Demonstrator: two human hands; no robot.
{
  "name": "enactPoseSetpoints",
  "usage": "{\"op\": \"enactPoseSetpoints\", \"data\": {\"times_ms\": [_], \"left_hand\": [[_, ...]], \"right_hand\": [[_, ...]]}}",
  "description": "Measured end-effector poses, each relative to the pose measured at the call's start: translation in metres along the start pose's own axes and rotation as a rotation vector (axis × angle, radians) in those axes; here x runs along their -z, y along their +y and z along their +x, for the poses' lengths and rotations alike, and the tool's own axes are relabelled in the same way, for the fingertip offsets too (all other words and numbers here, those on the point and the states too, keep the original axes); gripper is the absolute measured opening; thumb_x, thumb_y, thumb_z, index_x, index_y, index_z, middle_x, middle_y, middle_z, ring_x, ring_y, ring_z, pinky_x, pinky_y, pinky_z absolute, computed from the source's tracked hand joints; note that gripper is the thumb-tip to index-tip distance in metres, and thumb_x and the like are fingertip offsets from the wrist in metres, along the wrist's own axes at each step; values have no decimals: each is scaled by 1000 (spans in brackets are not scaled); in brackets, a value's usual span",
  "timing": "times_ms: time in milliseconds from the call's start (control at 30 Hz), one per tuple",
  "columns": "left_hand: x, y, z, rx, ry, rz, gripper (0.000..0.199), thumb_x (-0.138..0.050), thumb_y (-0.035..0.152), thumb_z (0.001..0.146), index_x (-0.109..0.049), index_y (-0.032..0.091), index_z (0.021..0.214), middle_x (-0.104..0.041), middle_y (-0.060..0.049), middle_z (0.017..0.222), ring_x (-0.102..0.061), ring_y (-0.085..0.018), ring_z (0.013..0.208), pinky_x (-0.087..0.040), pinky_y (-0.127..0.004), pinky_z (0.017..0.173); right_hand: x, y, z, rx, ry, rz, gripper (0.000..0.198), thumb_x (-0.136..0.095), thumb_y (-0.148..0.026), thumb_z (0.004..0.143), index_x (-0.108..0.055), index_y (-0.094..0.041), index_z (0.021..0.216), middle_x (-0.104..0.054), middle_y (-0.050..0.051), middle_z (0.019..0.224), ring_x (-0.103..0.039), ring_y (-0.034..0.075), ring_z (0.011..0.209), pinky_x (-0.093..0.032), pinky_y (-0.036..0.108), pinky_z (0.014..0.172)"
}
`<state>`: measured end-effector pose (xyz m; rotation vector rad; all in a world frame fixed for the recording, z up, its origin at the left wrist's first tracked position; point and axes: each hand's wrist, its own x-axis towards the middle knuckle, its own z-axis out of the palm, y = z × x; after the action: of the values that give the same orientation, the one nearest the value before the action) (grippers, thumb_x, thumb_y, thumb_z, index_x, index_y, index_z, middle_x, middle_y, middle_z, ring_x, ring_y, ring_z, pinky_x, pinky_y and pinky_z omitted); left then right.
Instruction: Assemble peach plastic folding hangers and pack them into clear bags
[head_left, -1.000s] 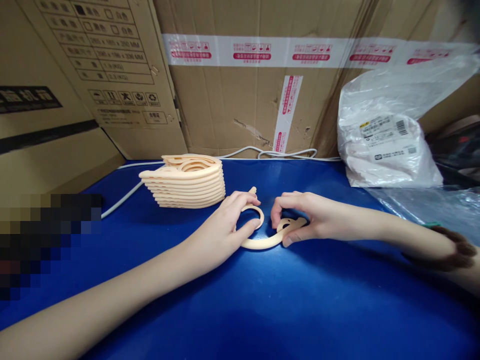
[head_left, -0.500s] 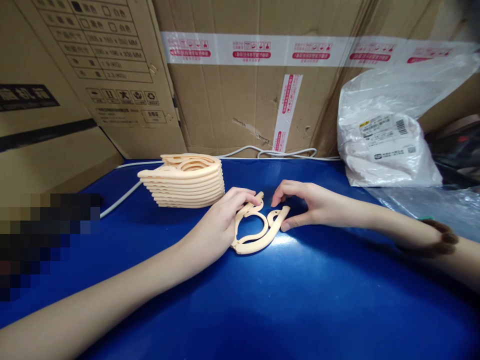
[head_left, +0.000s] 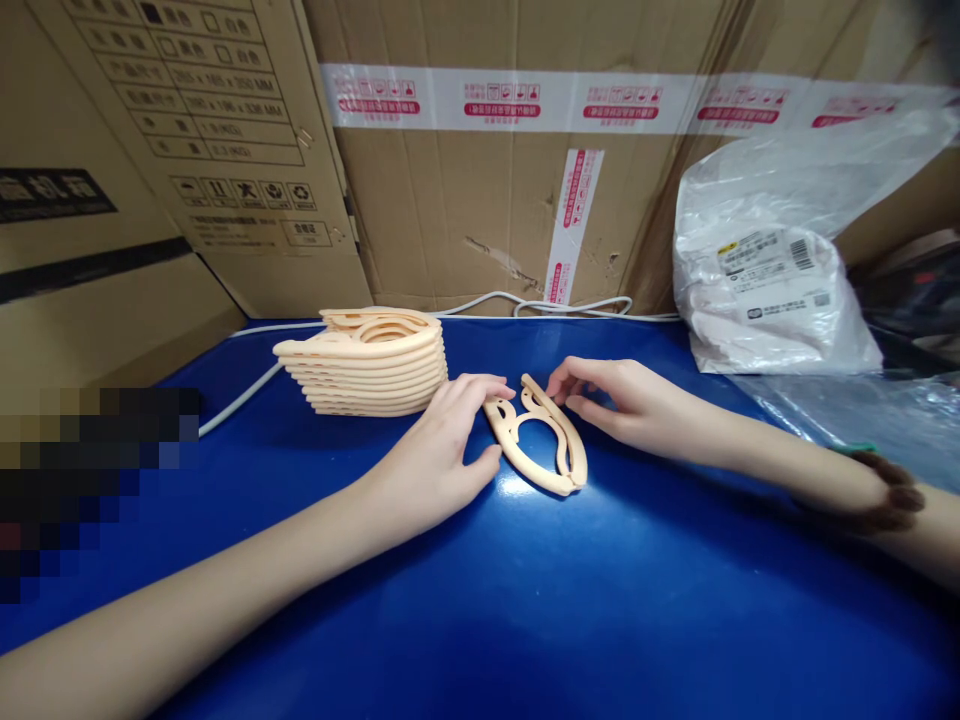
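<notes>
A beige folding clothes hanger (head_left: 536, 478) lies on the blue table between my hands. Its two arms are folded up side by side with their joint toward me, and a curved inner piece shows between them. My left hand (head_left: 442, 440) is at the hanger's left arm, fingertips by its upper end and thumb spread away from the fingers. To the right, my right hand (head_left: 619, 400) has bent fingers close against the right arm, with the thumb apart; it grips nothing that I can see. Beyond my left hand stands a neat stack of similar folded beige hangers (head_left: 367, 370).
Cardboard boxes (head_left: 450, 210) wall in the back and left of the blue table (head_left: 525, 620). A white cable (head_left: 495, 297) runs along the rear edge. At the back right sits a white plastic bag (head_left: 780, 280) with a label, beside clear plastic film (head_left: 862, 400).
The hanger has turned, its joint swinging from lower left to lower right, and its arms have drawn closer together. My left thumb now shows apart from the hanger.
</notes>
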<state>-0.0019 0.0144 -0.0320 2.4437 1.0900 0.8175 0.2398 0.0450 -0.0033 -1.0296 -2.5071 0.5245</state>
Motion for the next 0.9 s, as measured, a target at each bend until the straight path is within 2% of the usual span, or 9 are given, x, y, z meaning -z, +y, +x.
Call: {"op": "enactPoseSetpoints", "data": {"times_ms": [167,267,367,500,667,767,833,900], "left_hand": [[0,4,0,-25,-19,41,45,-59,28,85,-44,19,127,-48,-12,136,-40,-25,133,-32,-44,114],[0,5,0,26,-43,58,54,-63,41,84,-44,17,129,-45,-14,140,-37,-28,135,-31,-47,115],[0,5,-1,50,-74,73,64,-64,48,83,-41,16,133,-42,-16,144,-35,-29,137,-31,-47,115],[2,8,-2,51,-120,74,73,-66,51,81,-37,15,137,-43,-16,144,-37,-29,136,-34,-47,113],[6,16,-3,49,-165,38,83,-72,54,75,-34,18,140,-49,-12,139,-47,-27,127,-42,-42,106],[9,20,-4,86,-192,19,82,-72,50,77,-32,21,141,-51,-10,136,-51,-26,123,-45,-42,102],[12,21,-5,65,-202,34,74,-70,48,80,-34,22,140,-54,-9,131,-54,-26,118,-47,-42,98],[14,22,-5,16,-205,79,65,-67,45,82,-39,22,136,-56,-8,126,-55,-26,113,-49,-42,95]], "right_hand": [[0,-15,-3,15,-20,-93,28,-51,-43,94,-59,-19,106,-66,5,99,-60,20,88,-44,33,77],[-1,-19,-4,38,-71,-140,52,-63,-59,82,-57,-20,115,-65,7,106,-59,24,95,-44,37,82],[-2,-22,-5,52,-103,-194,67,-69,-63,73,-55,-19,121,-63,10,111,-57,28,100,-44,41,86],[1,-27,-7,19,-161,-164,61,-73,-48,74,-53,-19,124,-61,9,111,-56,27,101,-46,41,86],[2,-28,-9,58,-174,105,52,-76,-34,73,-50,-22,117,-57,5,122,-55,22,107,-46,33,89],[1,-26,-9,55,-180,208,55,-77,-34,73,-48,-23,119,-58,3,119,-57,20,105,-47,31,87],[1,-25,-9,51,-177,234,55,-76,-39,75,-49,-22,120,-59,3,118,-57,20,105,-47,32,87],[1,-26,-8,16,-155,259,46,-67,-47,83,-51,-22,118,-60,4,119,-57,21,106,-46,34,90]]}}
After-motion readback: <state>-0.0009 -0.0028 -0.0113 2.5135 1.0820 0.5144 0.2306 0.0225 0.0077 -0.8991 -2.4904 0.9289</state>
